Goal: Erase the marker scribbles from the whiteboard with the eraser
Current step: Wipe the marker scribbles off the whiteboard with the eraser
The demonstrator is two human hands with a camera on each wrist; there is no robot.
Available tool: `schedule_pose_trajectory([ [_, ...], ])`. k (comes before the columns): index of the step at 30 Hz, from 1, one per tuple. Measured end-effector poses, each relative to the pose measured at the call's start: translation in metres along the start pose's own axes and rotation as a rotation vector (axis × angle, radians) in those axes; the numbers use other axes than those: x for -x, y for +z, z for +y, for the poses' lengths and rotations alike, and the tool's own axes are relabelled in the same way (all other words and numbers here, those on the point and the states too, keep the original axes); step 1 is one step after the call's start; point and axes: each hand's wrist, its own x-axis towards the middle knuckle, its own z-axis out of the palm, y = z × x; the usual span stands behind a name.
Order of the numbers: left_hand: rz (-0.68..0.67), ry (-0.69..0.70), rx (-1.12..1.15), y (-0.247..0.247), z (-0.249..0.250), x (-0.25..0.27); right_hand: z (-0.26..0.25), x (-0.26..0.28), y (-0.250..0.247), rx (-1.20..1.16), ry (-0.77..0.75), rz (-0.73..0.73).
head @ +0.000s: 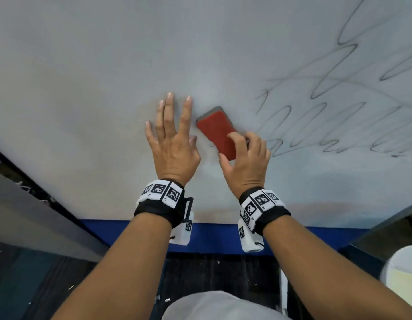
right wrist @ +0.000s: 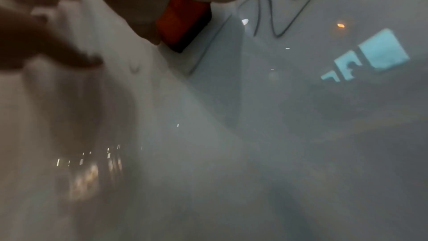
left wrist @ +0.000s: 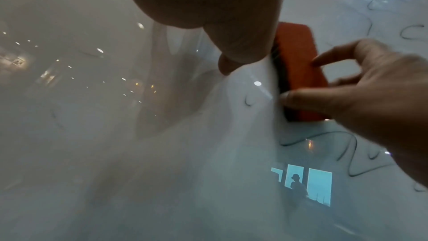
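Scribbles [head: 334, 116] in dark marker loop across the right half of the whiteboard [head: 108, 65], from the upper right corner of the head view down to the middle right edge. Just left of them, near the centre of the frame, the eraser [head: 215, 129] lies against the board with its red back facing the camera and a grey felt edge showing along its upper side. The right hand [head: 244, 162] grips the eraser's lower end, thumb on the left edge and curled fingers [head: 237, 140] over the back and right edge. The left hand [head: 175, 144] sits just beside the eraser on its left, fingers straight and spread, pointing up the frame over the wiped part of the board; whether the palm touches the surface cannot be told. In the left wrist view a short dark stroke [left wrist: 247, 101] shows on the board just left of the eraser. A blue strip [head: 212, 236] runs along the whiteboard's lower edge, and both wrists carry black-and-white patterned bands [head: 161, 192].
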Motion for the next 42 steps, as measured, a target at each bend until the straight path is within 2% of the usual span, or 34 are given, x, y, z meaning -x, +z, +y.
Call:
schedule_pose_trajectory([
  [2,0.015,-0.006,0.015,0.001,-0.001,0.001,-0.001,-0.018,-0.007,-0.058,0.096,0.173],
  [4,0.022,-0.006,0.037,0.001,0.001,0.001,-0.006,-0.027,-0.006,-0.090,0.151,0.245],
  [6,0.042,-0.020,0.070,0.003,0.003,0.000,-0.012,-0.016,0.002,-0.089,0.123,0.199],
  [10,0.079,-0.050,0.128,0.006,0.006,0.001,-0.016,0.023,0.023,-0.008,0.036,-0.051],
  [11,0.089,-0.051,0.130,0.006,0.006,0.000,-0.016,0.022,0.022,-0.007,0.039,-0.042],
  [15,0.121,-0.062,0.130,0.008,0.006,0.000,-0.020,-0.005,0.012,-0.103,0.152,0.163],
  [17,0.121,-0.073,0.157,0.008,0.009,0.000,-0.028,-0.003,0.016,-0.139,0.185,0.162],
  [21,0.138,-0.081,0.194,0.009,0.009,0.001,-0.030,0.022,0.026,-0.079,0.119,0.014],
  [26,0.143,-0.068,0.207,0.011,0.007,0.002,-0.022,0.005,0.014,-0.127,0.265,0.223],
  [31,0.181,-0.111,0.238,0.013,0.018,0.000,-0.017,0.007,0.009,-0.071,0.147,0.108],
  [35,0.195,-0.142,0.285,0.009,0.030,-0.006,0.002,-0.025,-0.013,-0.125,0.183,0.266],
  [37,0.177,-0.117,0.294,0.006,0.040,-0.011,0.005,-0.032,-0.016,-0.150,0.186,0.289],
  [42,0.180,-0.116,0.333,-0.001,0.056,-0.028,0.013,-0.018,-0.016,-0.129,0.099,0.168],
])
